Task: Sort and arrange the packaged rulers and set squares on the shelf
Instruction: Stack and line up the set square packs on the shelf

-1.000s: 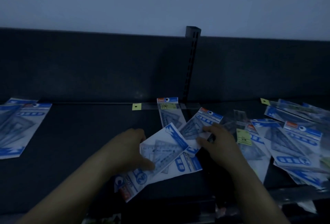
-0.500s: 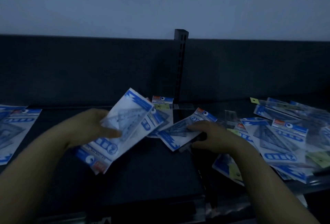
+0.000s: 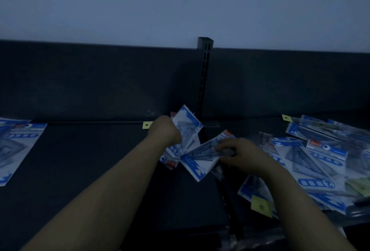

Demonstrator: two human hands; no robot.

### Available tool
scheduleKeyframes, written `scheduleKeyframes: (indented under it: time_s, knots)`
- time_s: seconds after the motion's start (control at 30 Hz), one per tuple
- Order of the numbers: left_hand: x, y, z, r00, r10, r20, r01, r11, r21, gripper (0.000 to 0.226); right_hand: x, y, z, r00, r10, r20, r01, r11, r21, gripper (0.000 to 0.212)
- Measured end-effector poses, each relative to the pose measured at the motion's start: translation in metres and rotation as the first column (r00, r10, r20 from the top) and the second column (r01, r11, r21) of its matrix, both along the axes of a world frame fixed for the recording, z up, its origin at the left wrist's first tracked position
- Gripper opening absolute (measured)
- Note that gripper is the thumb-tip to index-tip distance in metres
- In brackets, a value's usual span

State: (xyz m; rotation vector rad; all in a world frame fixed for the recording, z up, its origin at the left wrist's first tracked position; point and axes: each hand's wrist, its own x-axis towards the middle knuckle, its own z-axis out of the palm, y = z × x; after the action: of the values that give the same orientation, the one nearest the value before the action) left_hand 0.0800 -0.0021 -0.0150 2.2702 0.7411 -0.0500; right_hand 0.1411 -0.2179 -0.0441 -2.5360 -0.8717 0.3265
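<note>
Left hand [image 3: 166, 133] grips a bundle [image 3: 188, 128] of packs. Right hand [image 3: 243, 155] pinches one pack [image 3: 201, 157]. Blue-white labels [image 3: 326, 151] are blurred, unreadable.

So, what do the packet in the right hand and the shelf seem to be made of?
Set-square packet in the right hand: seemingly clear glossy plastic film over blue-and-white printed card; the set square shows through. Shelf: probably painted metal, dark and matte; the slotted upright suggests steel racking, but dim light leaves it open.
</note>
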Motion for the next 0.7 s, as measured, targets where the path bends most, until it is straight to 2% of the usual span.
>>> scheduleKeyframes:
  time_s: [0.07,0.13,0.23,0.37,0.47,0.53,0.6,0.7]
  knots:
    - [0.009,-0.009,0.0,0.997,-0.043,-0.065,0.045,0.998,0.04,0.041,-0.001,-0.001,-0.003,1.0,-0.009,0.012,0.009,0.999,0.047,0.032]
    - [0.013,-0.015,-0.003,0.995,-0.065,-0.07,0.067,0.997,0.034,0.039,-0.002,0.0,-0.006,0.998,0.003,0.064,-0.007,0.998,0.063,0.028]
    - [0.016,-0.019,-0.005,0.995,-0.093,-0.039,0.093,0.996,-0.019,0.026,-0.004,-0.001,-0.006,0.992,0.021,0.124,-0.028,0.998,0.048,0.028]
    - [0.013,-0.01,-0.003,0.986,-0.146,-0.077,0.136,0.984,-0.119,0.034,-0.007,0.0,-0.005,0.989,-0.013,0.149,0.004,0.998,0.06,0.034]
    - [0.007,0.004,0.002,0.965,-0.208,-0.162,0.18,0.968,-0.173,0.04,-0.005,-0.001,-0.007,0.945,-0.065,0.32,0.042,0.996,0.078,0.028]
    - [0.004,0.013,0.003,0.948,-0.25,-0.197,0.213,0.958,-0.191,0.043,-0.004,-0.003,-0.005,0.903,-0.171,0.395,0.117,0.98,0.158,0.021]
    - [-0.002,0.018,0.005,0.938,-0.281,-0.203,0.235,0.946,-0.224,0.044,-0.007,-0.004,-0.003,0.91,-0.248,0.332,0.167,0.952,0.256,0.018]
    - [-0.01,0.016,0.004,0.943,-0.289,-0.164,0.235,0.929,-0.285,0.042,-0.015,-0.002,-0.001,0.959,-0.252,0.126,0.193,0.914,0.358,0.017]
